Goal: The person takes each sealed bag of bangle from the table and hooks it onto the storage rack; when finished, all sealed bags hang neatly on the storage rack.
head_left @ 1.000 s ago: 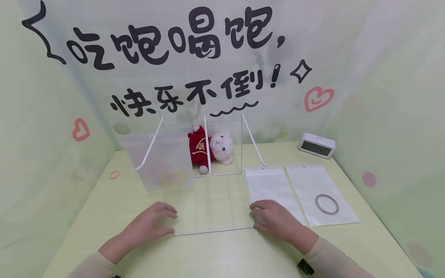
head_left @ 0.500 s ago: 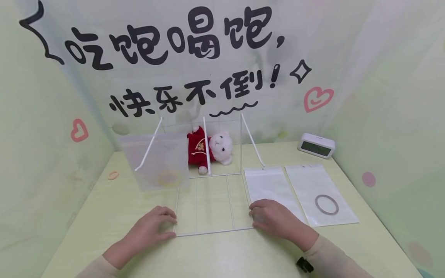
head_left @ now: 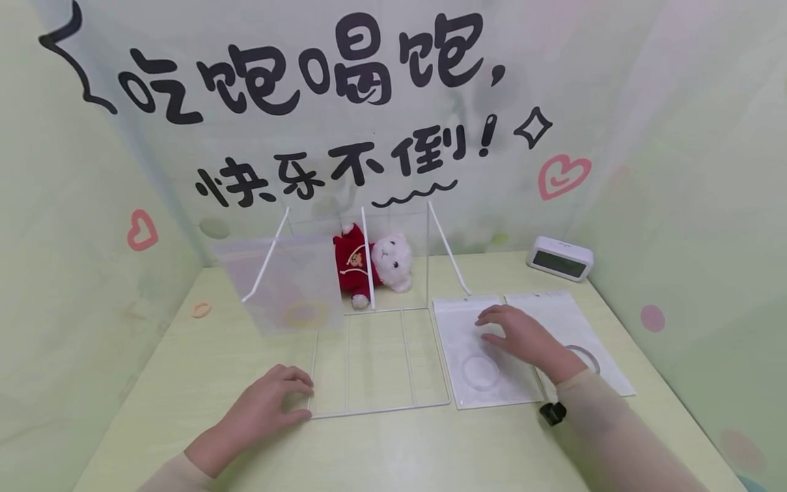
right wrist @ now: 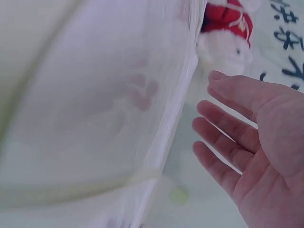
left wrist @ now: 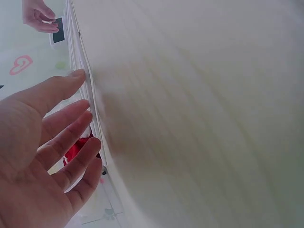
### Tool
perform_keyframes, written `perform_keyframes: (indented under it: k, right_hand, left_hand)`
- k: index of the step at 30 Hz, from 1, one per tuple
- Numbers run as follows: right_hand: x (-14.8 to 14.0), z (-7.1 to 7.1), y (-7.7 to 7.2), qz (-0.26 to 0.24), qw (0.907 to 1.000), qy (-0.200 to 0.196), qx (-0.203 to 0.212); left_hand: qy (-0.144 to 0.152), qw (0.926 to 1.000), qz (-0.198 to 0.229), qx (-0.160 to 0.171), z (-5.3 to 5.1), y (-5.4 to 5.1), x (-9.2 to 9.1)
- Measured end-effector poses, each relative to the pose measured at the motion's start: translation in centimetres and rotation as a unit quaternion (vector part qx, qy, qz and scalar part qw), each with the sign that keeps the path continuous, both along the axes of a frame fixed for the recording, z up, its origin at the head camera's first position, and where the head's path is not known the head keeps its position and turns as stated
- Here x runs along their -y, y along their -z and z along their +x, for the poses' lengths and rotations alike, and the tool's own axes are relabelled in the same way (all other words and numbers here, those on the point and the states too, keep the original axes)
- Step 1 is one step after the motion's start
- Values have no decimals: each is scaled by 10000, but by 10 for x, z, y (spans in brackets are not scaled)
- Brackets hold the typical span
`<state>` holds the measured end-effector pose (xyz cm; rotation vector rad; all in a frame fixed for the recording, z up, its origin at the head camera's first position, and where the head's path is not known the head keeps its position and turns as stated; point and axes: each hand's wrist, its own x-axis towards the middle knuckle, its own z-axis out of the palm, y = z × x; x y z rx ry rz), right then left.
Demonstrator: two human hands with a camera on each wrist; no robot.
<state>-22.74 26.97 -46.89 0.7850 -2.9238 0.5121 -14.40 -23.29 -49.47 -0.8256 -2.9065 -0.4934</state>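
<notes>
White wire rack [head_left: 371, 301]: stands on the pale-yellow worktop [head_left: 369, 451], beside a flat translucent plastic bag [head_left: 462, 345].
Left hand [head_left: 267, 403]: fingers relaxed, at the rack's left edge.
Right hand [head_left: 519, 333]: fingers loosely parted above the bag.

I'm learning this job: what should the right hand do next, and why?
Probably lower the right hand and pinch the bag beside the rack: the hand hovers over that bag, another bag hangs at the left prong, and the middle prong looks bare.

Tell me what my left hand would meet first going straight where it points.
Probably the wire rack's left bar; your left hand is just beside it, though contact is unclear.
</notes>
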Motion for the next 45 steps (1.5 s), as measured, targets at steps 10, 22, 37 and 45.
perform_keyframes:
  k: [10, 22, 37, 45]
  right_hand:
    - [-39, -44, 6, -217, 9990, 368, 140]
    - [-51, -72, 18, 56, 9947, 754, 701]
    - [-53, -90, 24, 50, 9930, 916, 746]
    - [-50, -89, 16, -308, 9944, 865, 520]
  left_hand:
    - [11, 9999, -159, -63, -2, 4, -2]
    - [148, 9994, -211, -215, -4, 2, -8]
    - [-10, 9991, -382, -182, -3, 3, -8]
    - [-111, 9989, -408, -196, 0, -3, -8]
